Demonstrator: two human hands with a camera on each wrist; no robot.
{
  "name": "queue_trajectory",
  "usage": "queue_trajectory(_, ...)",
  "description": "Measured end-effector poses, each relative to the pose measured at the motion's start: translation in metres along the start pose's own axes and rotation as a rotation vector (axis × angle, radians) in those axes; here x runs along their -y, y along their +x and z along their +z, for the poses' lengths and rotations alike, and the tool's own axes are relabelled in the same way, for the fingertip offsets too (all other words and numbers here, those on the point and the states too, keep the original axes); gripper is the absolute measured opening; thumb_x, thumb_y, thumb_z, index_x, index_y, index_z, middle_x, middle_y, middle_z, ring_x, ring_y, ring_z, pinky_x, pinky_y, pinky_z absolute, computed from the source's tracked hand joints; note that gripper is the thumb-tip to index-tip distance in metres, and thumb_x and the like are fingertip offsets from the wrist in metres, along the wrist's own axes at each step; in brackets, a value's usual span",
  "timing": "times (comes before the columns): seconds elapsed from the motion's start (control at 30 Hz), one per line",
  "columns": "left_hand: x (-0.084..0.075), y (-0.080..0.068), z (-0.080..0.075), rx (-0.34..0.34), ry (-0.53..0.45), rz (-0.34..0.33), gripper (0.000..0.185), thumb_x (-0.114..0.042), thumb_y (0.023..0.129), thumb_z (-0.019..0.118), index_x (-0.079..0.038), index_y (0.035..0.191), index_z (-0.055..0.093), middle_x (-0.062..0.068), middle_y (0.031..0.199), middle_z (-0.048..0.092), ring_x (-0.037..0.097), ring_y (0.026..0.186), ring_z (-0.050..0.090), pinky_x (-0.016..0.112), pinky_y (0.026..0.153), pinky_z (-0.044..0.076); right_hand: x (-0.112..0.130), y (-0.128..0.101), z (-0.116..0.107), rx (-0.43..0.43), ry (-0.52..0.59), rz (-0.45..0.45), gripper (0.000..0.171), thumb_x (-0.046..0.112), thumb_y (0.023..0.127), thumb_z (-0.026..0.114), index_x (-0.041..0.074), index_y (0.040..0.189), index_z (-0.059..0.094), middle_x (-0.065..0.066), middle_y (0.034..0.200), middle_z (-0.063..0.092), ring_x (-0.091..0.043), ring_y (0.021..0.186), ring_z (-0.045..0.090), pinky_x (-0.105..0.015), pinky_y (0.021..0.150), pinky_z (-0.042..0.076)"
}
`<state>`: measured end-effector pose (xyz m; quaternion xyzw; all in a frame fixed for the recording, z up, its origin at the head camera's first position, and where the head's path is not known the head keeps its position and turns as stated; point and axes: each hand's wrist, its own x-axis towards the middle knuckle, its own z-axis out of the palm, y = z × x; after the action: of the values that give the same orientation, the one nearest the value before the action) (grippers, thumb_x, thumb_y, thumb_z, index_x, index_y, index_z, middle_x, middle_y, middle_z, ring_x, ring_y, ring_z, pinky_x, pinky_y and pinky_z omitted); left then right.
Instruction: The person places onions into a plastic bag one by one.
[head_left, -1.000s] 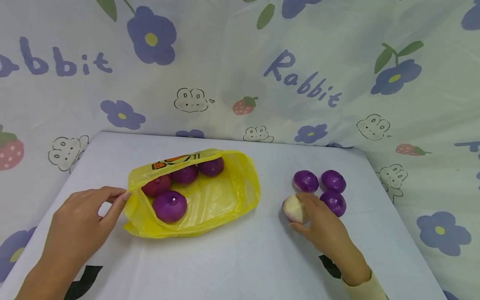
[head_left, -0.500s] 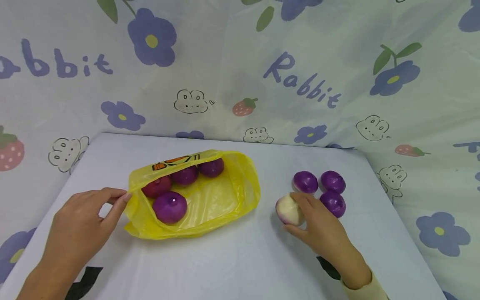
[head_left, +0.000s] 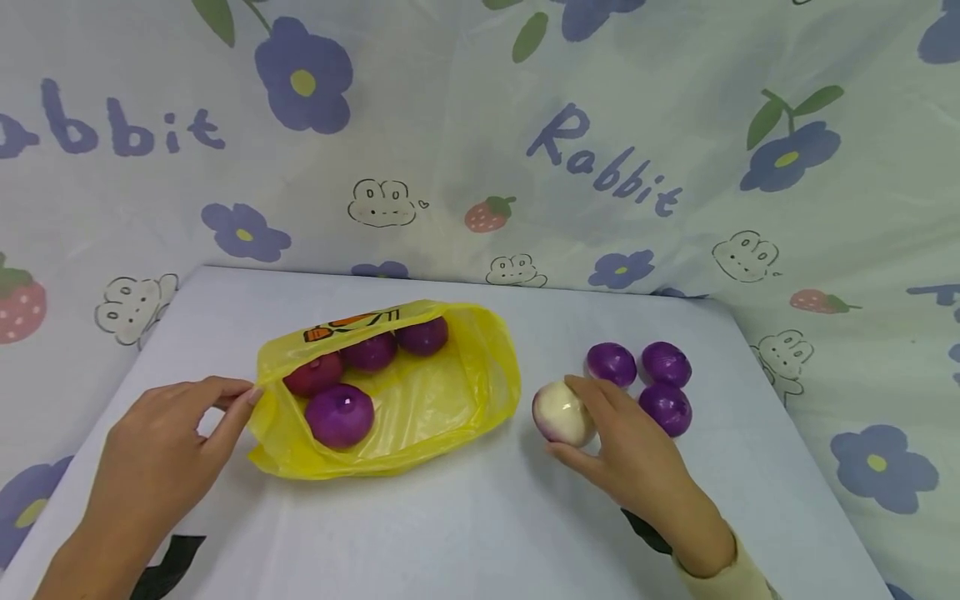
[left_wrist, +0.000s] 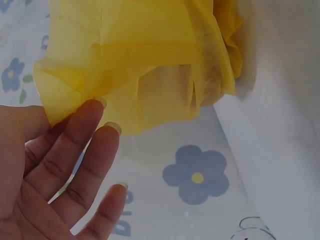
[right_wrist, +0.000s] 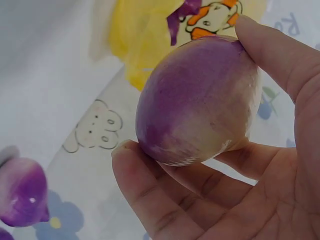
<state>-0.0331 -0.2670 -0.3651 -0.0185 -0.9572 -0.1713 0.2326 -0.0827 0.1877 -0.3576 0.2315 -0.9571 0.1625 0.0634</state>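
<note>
A yellow plastic bag (head_left: 420,400) lies on its side with its mouth toward me. Inside it rest several purple onions, the nearest onion (head_left: 339,416) at the front left. My left hand (head_left: 161,450) pinches the left edge of the bag's mouth between thumb and index finger; the left wrist view shows the other fingers (left_wrist: 95,165) loosely spread. Between the thumb and fingers of my right hand (head_left: 637,450) is a white-and-purple onion (head_left: 564,414), just right of the bag. Up close in the right wrist view, the held onion (right_wrist: 200,105) is purple on one side and pale on the other.
Behind my right hand, 3 purple onions (head_left: 666,364) sit close together on the white table (head_left: 450,533). A patterned cloth (head_left: 450,125) hangs along the back. Black patches (head_left: 171,567) show near the table's front.
My right hand has moved left with the white-and-purple onion, away from the other onions and toward the bag. My left hand has stayed at the bag's edge.
</note>
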Motion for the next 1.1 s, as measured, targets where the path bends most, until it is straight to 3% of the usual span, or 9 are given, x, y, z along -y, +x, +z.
queue_trajectory(0.43,0.000,0.000,0.002,0.010,0.006,-0.005,0.027,-0.014,0.088,0.084,0.000,0.108,0.074,0.019,0.090,0.075,0.050,0.098,0.064,0.069,0.081,0.053,0.016,0.010,0.002,0.018,0.029,-0.079,0.081,0.050,0.079,0.091,0.011,0.142,0.058,-0.008,0.135,0.063,-0.024,0.118,0.064,-0.039,0.093,0.060)
queue_trajectory(0.67,0.000,0.000,0.000,0.014,-0.001,-0.007,0.027,-0.014,0.088,0.083,0.000,0.109,0.074,0.019,0.090,0.075,0.050,0.098,0.063,0.070,0.081,0.053,0.031,0.016,0.003,0.076,0.058,-0.085,0.083,0.048,0.080,0.091,0.012,0.146,0.056,-0.004,0.139,0.060,-0.022,0.123,0.060,-0.039,0.098,0.058)
queue_trajectory(1.1,0.000,0.000,0.000,0.017,-0.007,-0.016,0.027,-0.015,0.088,0.083,0.000,0.109,0.074,0.020,0.091,0.075,0.050,0.099,0.063,0.070,0.081,0.053,0.040,0.029,0.008,0.040,0.096,-0.141,0.083,0.047,0.079,0.092,0.011,0.145,0.056,-0.007,0.139,0.059,-0.022,0.125,0.058,-0.039,0.101,0.056)
